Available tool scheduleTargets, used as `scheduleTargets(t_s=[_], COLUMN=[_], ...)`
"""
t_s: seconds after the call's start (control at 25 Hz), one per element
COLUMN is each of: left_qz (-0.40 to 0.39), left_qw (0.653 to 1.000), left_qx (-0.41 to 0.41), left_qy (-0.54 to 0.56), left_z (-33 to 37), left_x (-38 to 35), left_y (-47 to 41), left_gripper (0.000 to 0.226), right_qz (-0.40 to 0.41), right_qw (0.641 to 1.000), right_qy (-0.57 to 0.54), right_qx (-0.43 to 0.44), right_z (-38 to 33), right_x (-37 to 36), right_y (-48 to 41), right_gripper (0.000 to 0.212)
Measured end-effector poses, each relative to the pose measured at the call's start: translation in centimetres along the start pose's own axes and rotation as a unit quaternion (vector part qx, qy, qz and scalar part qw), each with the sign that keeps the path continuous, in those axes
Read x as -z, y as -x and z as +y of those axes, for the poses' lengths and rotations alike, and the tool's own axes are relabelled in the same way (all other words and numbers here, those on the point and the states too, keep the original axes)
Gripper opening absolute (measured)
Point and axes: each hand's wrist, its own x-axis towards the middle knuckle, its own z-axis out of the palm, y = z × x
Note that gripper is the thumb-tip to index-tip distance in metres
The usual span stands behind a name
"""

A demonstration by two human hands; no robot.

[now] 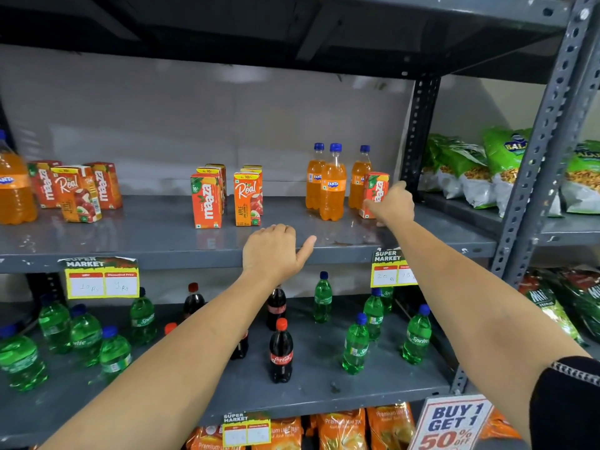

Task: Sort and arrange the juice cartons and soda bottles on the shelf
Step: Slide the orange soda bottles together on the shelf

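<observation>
Nearest the camera, two bare forearms reached up and forward across the grey metal shelving. The lower shelf (324, 394) beneath them carried scattered green Sprite bottles (355, 345) and several dark Coca-Cola bottles (281, 352), mixed together rather than grouped.

The left hand (272, 254) rested at the front lip of the upper shelf (146, 235), palm down, its grip loose and empty, fingers curled over the edge and the thumb stretched out to the right. Two yellow price tags (102, 280) hung from that lip.

Further in and to the right, the right hand (391, 204) had its grip closed around a Maaza juice carton (376, 191), which stood near the right end of the upper shelf, tilted slightly, just beside the Fanta bottles (332, 186). Three of those orange bottles with blue caps stood close together, the carton touching or nearly touching the rightmost one.

Toward the middle of the shelf stood two short rows: Maaza cartons (207, 203) on the left and Real apple cartons (247, 199) just beside them. At the far left, more Maaza and Real cartons (76, 193) were jumbled together, with a large Fanta bottle (14, 186) at the frame edge.

In the neighbouring bay to the right lay green snack bags (500, 167).
</observation>
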Motion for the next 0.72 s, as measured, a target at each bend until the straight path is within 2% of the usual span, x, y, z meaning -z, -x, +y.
scheduleTargets(t_s=[0.08, 0.2, 0.28, 0.44, 0.6, 0.72], left_qz=[-0.001, 0.001, 0.003, 0.006, 0.006, 0.003], left_qw=[1.000, 1.000, 1.000, 1.000, 1.000, 1.000], left_qx=[0.002, 0.002, 0.003, 0.003, 0.007, 0.002], left_qy=[0.000, -0.001, 0.001, 0.001, 0.011, 0.028], left_z=[0.0, -0.1, -0.2, -0.4, -0.8, -1.6], left_x=[0.1, -0.1, -0.1, -0.2, -0.3, 0.0], left_y=[0.0, 0.0, 0.0, 0.0, 0.5, 1.3], left_gripper=[0.061, 0.062, 0.064, 0.065, 0.061, 0.058], right_qz=[-0.034, -0.087, -0.094, -0.058, -0.002, 0.039], right_qw=[0.999, 0.996, 0.995, 0.998, 1.000, 0.998], right_qy=[-0.016, -0.015, -0.006, 0.003, 0.000, 0.054], right_qx=[-0.028, -0.025, -0.018, -0.004, -0.010, 0.012], right_z=[0.1, 0.5, 0.8, 1.1, 0.3, -0.8], right_x=[-0.2, -0.7, -1.0, -1.3, -0.4, 0.5], right_y=[-0.6, -1.4, -1.7, -1.6, 0.3, 2.7], right_gripper=[0.076, 0.074, 0.073, 0.072, 0.063, 0.064])
